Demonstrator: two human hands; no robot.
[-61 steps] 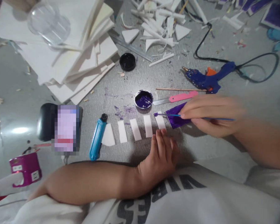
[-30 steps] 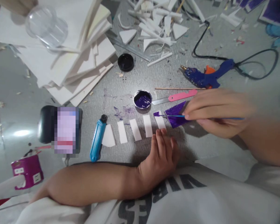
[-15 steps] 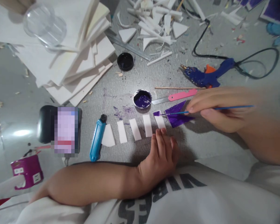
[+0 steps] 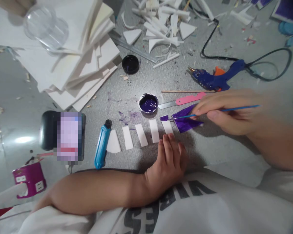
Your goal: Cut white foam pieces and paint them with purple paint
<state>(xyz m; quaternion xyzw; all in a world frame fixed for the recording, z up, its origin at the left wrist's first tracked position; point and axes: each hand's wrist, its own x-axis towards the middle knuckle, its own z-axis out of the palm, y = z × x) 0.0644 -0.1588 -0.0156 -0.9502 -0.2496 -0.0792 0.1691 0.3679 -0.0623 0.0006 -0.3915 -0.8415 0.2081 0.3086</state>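
My right hand [image 4: 230, 113] pinches a thin blue paintbrush [image 4: 234, 108] whose tip touches the purple top end of a small white foam strip [image 4: 167, 124]. Beside that strip lies a foam piece painted fully purple [image 4: 184, 121], partly under my fingers. My left hand [image 4: 168, 165] rests flat on the floor, fingers together, fingertips pressing the near end of the strip. Several unpainted white strips [image 4: 141, 135] lie in a row to the left. A small pot of purple paint [image 4: 148, 104] sits just beyond them.
A blue utility knife [image 4: 101, 146] lies left of the row, with a phone [image 4: 68, 136] further left. A pink-handled blade [image 4: 185, 99], a blue glue gun [image 4: 217, 80] with its cable, a black lid [image 4: 130, 64], stacked white foam sheets [image 4: 70, 55] and foam scraps [image 4: 164, 29] lie beyond.
The brush handle has tilted upward and my right hand has shifted slightly up and right. The purple patch on the strip's top end has grown a little. My left hand has stayed put.
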